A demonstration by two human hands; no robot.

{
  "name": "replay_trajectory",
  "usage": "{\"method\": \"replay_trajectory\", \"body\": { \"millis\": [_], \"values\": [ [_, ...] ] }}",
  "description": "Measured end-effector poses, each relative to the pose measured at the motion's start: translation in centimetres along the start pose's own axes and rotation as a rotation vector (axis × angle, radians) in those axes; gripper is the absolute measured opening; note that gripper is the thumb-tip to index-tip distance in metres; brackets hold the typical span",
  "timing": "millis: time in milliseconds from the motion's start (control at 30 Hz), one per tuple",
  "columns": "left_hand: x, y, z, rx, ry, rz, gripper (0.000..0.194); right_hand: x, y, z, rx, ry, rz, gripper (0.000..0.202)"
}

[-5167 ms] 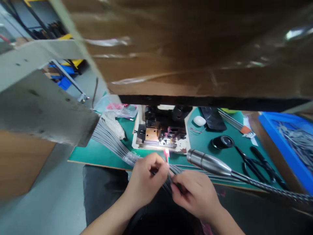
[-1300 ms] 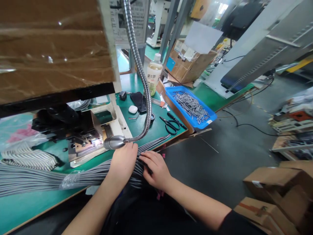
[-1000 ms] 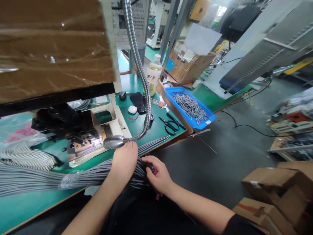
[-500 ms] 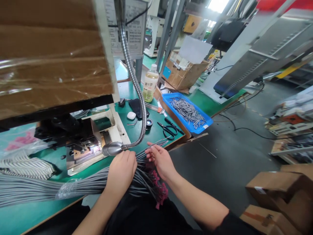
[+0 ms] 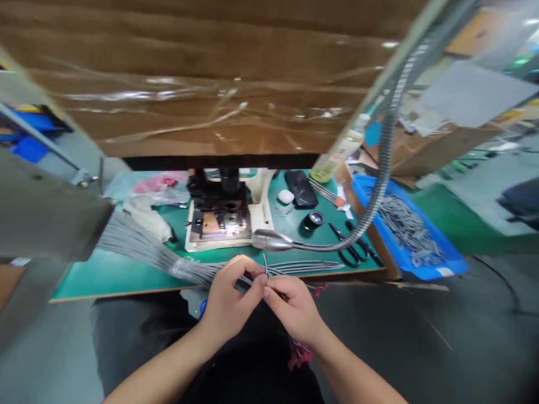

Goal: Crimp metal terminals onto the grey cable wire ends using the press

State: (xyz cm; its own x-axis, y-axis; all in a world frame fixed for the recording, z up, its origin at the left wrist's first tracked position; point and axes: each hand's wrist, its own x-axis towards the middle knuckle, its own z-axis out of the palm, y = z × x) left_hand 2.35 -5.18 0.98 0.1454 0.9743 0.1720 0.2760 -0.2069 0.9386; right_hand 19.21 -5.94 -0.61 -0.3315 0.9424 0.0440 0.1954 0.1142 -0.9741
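Observation:
My left hand [image 5: 231, 297] and my right hand [image 5: 295, 308] meet in front of the table edge, thumbs and forefingers pinched together on a thin grey cable [image 5: 265, 262]. Its short end points up between my fingertips. Behind and beneath the hands runs a thick bundle of grey cables [image 5: 138, 247], wrapped with clear film and partly hidden by my fingers. More cable ends [image 5: 307, 266] lie to the right along the edge. Pink connectors [image 5: 300, 356] hang below my right hand. A press machine [image 5: 227, 224] with a lit work area stands just beyond.
A lamp on a flexible metal neck [image 5: 385, 151] arches down on the right. Black-handled scissors [image 5: 351, 247], a round black container [image 5: 312, 220] and a bottle [image 5: 337, 154] are on the green table [image 5: 113, 278]. Grey pieces fill a blue tray [image 5: 452, 266]. Cardboard [image 5: 219, 123] hangs overhead.
My view has swung left to face the machine. My right hand has come in from the cable ends to meet my left, and both now pinch one cable with its end upright.

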Motion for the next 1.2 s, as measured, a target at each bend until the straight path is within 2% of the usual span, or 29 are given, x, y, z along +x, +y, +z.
{"method": "replay_trajectory", "body": {
  "millis": [100, 233, 400, 533, 600, 667, 733, 833, 933, 1067, 1200],
  "values": [
    [-0.1, -0.4, -1.2, -0.089, 0.091, -0.094, 0.008, 1.9, -0.7, 1.7, -0.020, -0.068, -0.007, 0.046],
    [0.3, -1.1, -2.7, -0.151, 0.161, -0.163, 0.006, 3.5, -0.8, 3.1, -0.003, -0.099, 0.023, 0.042],
    [1.2, -1.7, -3.3, -0.314, 0.143, -0.216, 0.010, 4.3, -0.7, 4.1, 0.042, -0.100, 0.059, 0.040],
    [1.9, -2.1, -3.2, -0.416, 0.151, -0.243, 0.012, 4.7, 0.2, 4.3, 0.190, -0.016, 0.165, 0.030],
    [2.1, -2.4, -3.2, -0.397, 0.167, -0.246, 0.013, 5.0, 0.7, 4.1, 0.293, 0.056, 0.219, 0.030],
    [2.1, -2.6, -3.3, -0.398, 0.168, -0.252, 0.015, 5.4, 0.7, 3.6, 0.299, 0.111, 0.224, 0.030],
    [2.3, -2.7, -3.6, -0.387, 0.163, -0.260, 0.016, 6.2, 0.0, 3.1, 0.182, 0.109, 0.198, 0.029],
    [2.6, -2.6, -3.9, -0.232, 0.148, -0.285, 0.014, 7.7, -1.6, 2.5, -0.047, 0.048, 0.131, 0.033],
    [2.9, -2.3, -4.2, -0.086, 0.089, -0.319, 0.016, 9.1, -2.4, 2.5, -0.128, 0.024, 0.025, 0.029],
    [3.2, -2.1, -4.5, -0.021, 0.069, -0.332, 0.024, 9.6, -1.7, 2.9, -0.048, 0.045, 0.038, 0.023],
    [3.7, -1.8, -4.4, -0.015, 0.052, -0.370, 0.021, 9.1, -0.4, 3.3, 0.104, 0.089, 0.112, 0.023]
  ]
}}
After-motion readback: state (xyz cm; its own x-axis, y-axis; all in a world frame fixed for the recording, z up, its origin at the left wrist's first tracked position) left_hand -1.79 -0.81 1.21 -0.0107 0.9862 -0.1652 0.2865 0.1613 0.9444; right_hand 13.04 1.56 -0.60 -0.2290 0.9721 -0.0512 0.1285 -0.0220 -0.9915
